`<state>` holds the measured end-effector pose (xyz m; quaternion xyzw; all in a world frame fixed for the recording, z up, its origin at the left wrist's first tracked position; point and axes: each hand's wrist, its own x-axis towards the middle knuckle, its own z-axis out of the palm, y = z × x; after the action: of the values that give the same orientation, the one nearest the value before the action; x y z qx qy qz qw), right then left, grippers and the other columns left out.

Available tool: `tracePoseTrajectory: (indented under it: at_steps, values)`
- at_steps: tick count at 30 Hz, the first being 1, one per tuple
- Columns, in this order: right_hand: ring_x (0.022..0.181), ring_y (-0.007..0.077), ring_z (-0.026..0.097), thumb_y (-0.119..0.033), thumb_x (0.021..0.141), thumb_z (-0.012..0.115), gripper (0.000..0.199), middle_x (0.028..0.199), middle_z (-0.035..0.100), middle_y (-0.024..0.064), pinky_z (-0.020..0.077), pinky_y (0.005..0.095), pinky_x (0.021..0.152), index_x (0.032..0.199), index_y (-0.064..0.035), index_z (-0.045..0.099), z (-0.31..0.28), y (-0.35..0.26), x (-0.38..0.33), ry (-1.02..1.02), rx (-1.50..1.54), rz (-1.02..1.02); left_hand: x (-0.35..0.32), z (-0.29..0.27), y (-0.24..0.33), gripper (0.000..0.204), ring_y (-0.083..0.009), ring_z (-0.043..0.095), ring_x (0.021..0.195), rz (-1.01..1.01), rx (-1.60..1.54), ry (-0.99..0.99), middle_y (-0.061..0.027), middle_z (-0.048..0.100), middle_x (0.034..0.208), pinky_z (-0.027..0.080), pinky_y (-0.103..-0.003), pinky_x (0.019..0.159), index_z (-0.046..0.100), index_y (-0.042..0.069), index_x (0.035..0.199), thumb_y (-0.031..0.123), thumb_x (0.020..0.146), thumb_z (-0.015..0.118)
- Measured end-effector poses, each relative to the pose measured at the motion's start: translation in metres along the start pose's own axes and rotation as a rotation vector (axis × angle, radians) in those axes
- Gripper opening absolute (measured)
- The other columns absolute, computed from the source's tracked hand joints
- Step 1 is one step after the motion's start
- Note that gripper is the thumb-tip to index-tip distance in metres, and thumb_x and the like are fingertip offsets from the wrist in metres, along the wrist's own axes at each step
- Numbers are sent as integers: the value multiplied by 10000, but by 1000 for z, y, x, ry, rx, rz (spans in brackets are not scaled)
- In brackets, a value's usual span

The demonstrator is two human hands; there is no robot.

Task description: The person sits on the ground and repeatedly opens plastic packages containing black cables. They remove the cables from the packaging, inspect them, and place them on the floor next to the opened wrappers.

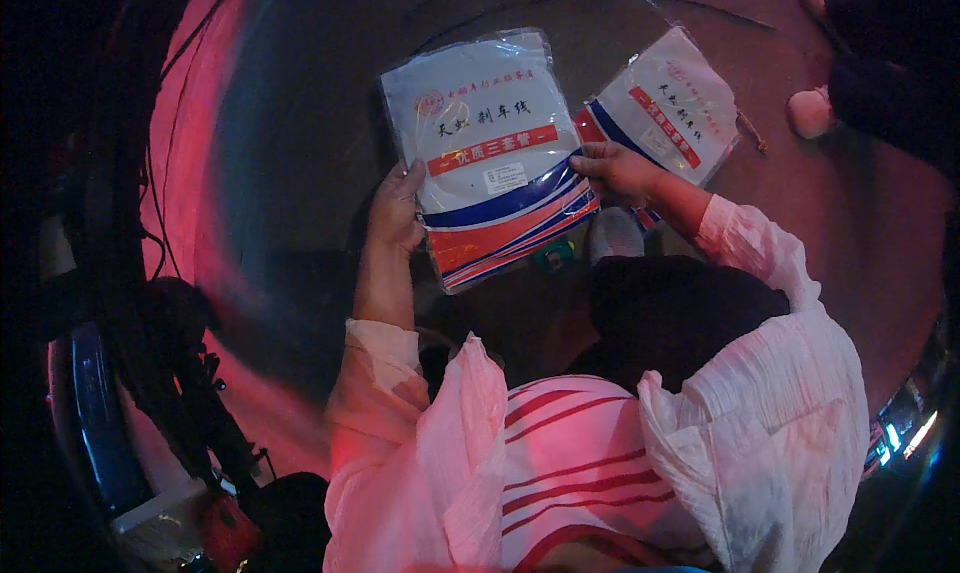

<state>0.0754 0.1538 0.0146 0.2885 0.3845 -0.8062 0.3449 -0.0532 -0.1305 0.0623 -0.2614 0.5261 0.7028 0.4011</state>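
- Left hand (pixel 398 208) pinches the left edge of a printed clear plastic packet (pixel 490 163), thumb on top.
- Right hand (pixel 618 173) grips its right edge, thumb and fingers drawn together.
- The packet spans between both hands, long axis pointing away from the person, far end leaning left.
- A second, matching packet (pixel 680 108) sits just beyond the right hand, the nearer one.

So one packet (pixel 475 123) is up between this person's hands, left hand (pixel 400 208) on its left edge, right hand (pixel 618 173) on its right edge, kinda near the lower corner. The other packet (pixel 695 98) is just to their right, partly behind the right hand, on the floor (pixel 800 208) as far as I can tell. A shoe (pixel 617 238) pokes out below, closer to the body.
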Motion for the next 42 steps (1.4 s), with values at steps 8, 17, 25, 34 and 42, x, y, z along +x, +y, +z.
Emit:
tracePoseTrajectory:
  at_steps: [8, 17, 25, 34, 42]
  values:
    - [887, 162, 606, -161, 915, 500, 269, 1013, 605, 80, 492, 274, 789, 1149, -29, 488, 15, -14, -16, -60, 34, -45, 11, -4, 4, 299, -252, 582, 985, 62, 10, -37, -139, 602, 1086, 458, -406, 881, 497, 17, 1178, 156, 913, 502]
    - [836, 132, 546, -191, 853, 598, 351, 981, 600, 52, 424, 241, 712, 1150, -22, 519, -5, -15, -5, -26, -193, -68, 4, -11, -3, 420, -292, 515, 1093, 122, -169, 95, -151, 504, 1230, 424, -450, 924, 377, 21, 1289, 195, 923, 488]
    - [875, 129, 569, -288, 869, 584, 377, 1047, 617, 40, 453, 266, 783, 1145, -34, 552, -4, -30, -11, 27, -481, -125, 9, -29, -15, 454, -308, 476, 1149, 104, -243, 139, -150, 457, 1290, 394, -474, 960, 348, 53, 1329, 236, 931, 468]
    - [955, 148, 548, -269, 898, 546, 326, 1047, 628, 67, 415, 307, 881, 1134, -50, 595, -8, -21, -27, -54, -638, -158, -5, -14, -1, 389, -290, 494, 1125, 105, -186, 134, -115, 487, 1260, 405, -457, 947, 385, 89, 1297, 178, 927, 468]
    - [815, 109, 543, -191, 909, 522, 279, 933, 627, 28, 439, 290, 778, 1125, -33, 600, -21, 10, -17, -228, -605, -93, -4, -22, -1, 375, -248, 515, 1107, 215, -186, -37, -103, 512, 1244, 414, -413, 943, 400, 74, 1295, 105, 924, 449]
